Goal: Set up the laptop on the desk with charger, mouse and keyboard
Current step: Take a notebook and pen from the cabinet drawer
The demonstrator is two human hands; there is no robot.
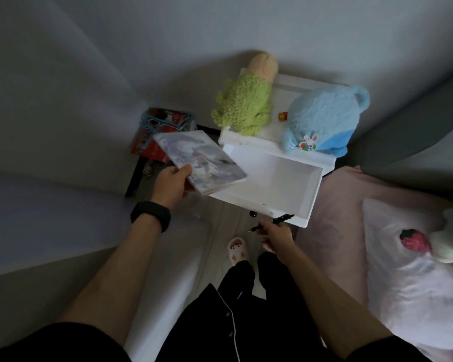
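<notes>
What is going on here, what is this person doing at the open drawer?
A person stands at a white bedside cabinet whose drawer is pulled open. The left hand holds a notebook with a pale illustrated cover over the drawer's left edge. The right hand holds a black pen near its front corner. A green plush toy and a blue plush toy sit on the cabinet top. No laptop, charger, mouse or keyboard is in view.

A green plush (243, 108) and blue plush (322, 118) sit on a white nightstand (246, 141) (drawer (277, 178) open) beside a pink bed (340, 218).
</notes>
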